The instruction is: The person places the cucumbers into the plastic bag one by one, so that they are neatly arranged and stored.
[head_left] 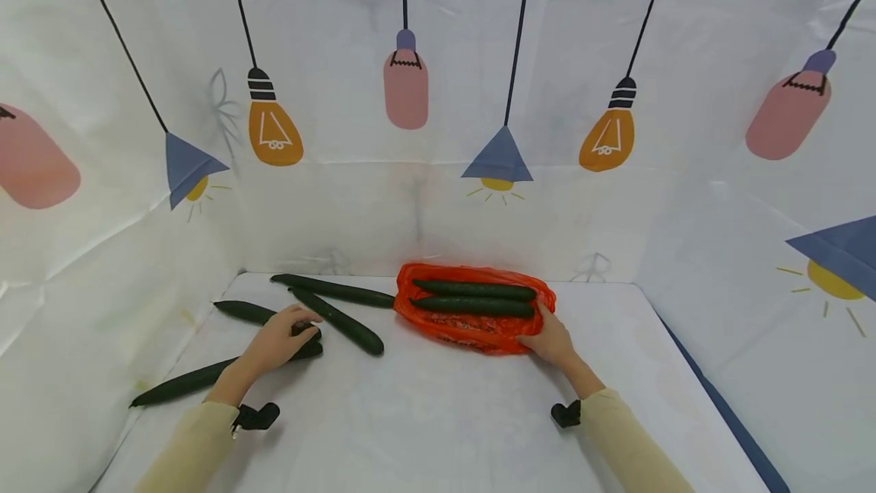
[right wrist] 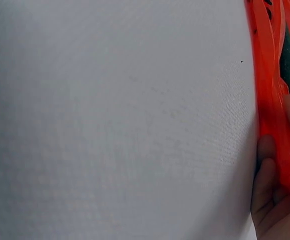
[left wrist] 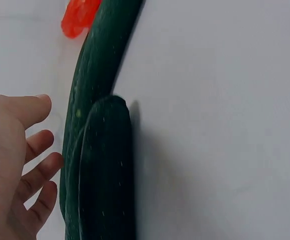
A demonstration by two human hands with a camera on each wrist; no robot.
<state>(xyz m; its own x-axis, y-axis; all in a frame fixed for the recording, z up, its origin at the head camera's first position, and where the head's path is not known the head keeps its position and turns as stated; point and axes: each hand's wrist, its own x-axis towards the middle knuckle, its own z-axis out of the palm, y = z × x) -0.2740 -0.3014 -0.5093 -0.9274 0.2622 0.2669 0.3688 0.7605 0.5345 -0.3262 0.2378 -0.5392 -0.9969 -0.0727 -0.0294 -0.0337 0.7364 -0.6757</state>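
A red plastic bag (head_left: pixel 438 331) lies spread at the back of the table with two dark green cucumbers (head_left: pixel 472 306) in it. My right hand (head_left: pixel 553 337) grips the bag's right end, thumb inside the rim and fingers outside; the right wrist view shows the red plastic (right wrist: pixel 269 100) between them. My left hand (head_left: pixel 277 337) is over the loose cucumbers at the left, its fingers loosely bent. In the left wrist view the left hand (left wrist: pixel 20 160) holds nothing, its fingertips close beside a cucumber (left wrist: pixel 107 170). The hand partly hides two cucumbers in the head view.
Beyond the left hand, one cucumber (head_left: pixel 342 329) slants toward the front, and another (head_left: pixel 328 289) reaches to the bag's left end. A further cucumber (head_left: pixel 181 385) points to the table's left edge. White sheeting (head_left: pixel 438 211) printed with lamps encloses the white table (head_left: pixel 438 424).
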